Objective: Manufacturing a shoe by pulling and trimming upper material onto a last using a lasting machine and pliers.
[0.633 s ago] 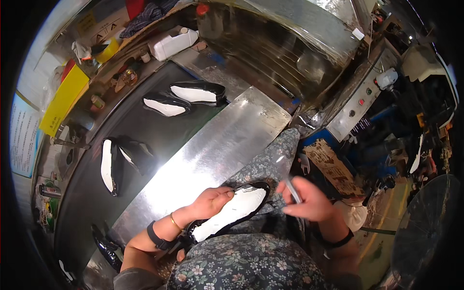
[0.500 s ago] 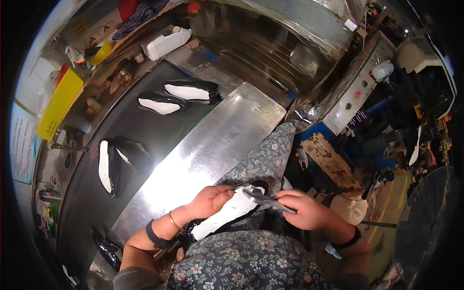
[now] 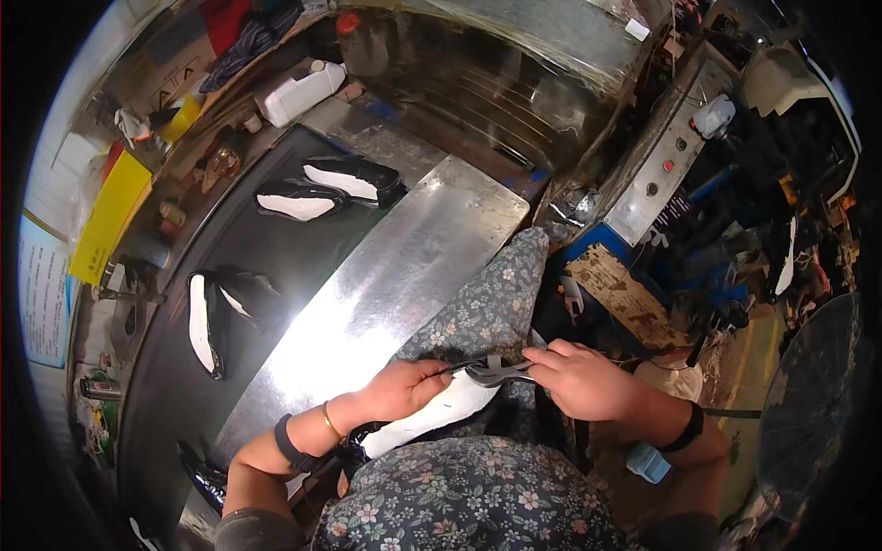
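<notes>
Now the left hand (image 3: 402, 390) curls its grip around the white-soled shoe (image 3: 432, 415); right hand (image 3: 581, 378) pinches grey pliers (image 3: 494, 371) at its toe, counter (image 3: 404, 266) edge just left.

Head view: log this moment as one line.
left hand: holds white-soled shoe on lap | right hand: holds metal tool at shoe's toe | conveyor belt: more shoes

A shiny steel tabletop (image 3: 395, 275) catches bright glare beside a dark conveyor belt (image 3: 248, 266). Behind stands a metal machine housing (image 3: 514, 64), with a blue-based control box (image 3: 657, 174) and cluttered shelves (image 3: 156, 119) around.
</notes>
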The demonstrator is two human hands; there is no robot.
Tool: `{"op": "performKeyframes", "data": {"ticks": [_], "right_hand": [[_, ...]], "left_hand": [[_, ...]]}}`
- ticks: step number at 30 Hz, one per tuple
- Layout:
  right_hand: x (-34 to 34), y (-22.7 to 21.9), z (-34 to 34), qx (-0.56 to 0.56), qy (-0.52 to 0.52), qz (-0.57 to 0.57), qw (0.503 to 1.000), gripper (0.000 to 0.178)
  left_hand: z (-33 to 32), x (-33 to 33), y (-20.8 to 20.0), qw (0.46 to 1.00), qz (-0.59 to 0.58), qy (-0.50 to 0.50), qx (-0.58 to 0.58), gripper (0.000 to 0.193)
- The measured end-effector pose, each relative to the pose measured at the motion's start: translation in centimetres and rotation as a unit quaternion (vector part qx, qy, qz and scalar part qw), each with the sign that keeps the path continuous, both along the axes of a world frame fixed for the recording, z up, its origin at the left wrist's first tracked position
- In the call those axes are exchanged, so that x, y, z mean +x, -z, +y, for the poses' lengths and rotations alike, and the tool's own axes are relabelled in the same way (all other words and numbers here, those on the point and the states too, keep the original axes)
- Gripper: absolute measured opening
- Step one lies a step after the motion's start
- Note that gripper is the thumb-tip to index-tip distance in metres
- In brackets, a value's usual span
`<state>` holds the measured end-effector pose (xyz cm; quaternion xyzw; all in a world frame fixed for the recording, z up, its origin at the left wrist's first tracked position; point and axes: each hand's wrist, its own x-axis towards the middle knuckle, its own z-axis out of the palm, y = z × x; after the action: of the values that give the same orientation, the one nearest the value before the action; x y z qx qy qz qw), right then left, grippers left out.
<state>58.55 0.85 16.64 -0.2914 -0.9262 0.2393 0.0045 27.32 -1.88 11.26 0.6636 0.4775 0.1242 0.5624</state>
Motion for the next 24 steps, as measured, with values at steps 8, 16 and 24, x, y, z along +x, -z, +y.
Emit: {"op": "performKeyframes", "data": {"ticks": [8,16,24], "right_hand": [[1.0,2.0,-0.7,0.018,0.002,-0.064,0.998,0.017],[1.0,6.2,-4.1,-0.418,0.243,0.137,0.864,0.015],[0.8,3.0,-4.9,-0.049,0.138,0.061,0.987,0.027]], "left_hand": [[1.6,0.1,1.0,0.996,0.004,0.094,-0.008,0.041],[3.4,-0.2,2.7,0.985,-0.036,0.125,-0.115,0.041],[2.9,0.4,2.5,0.993,-0.003,0.078,-0.084,0.039]]}}
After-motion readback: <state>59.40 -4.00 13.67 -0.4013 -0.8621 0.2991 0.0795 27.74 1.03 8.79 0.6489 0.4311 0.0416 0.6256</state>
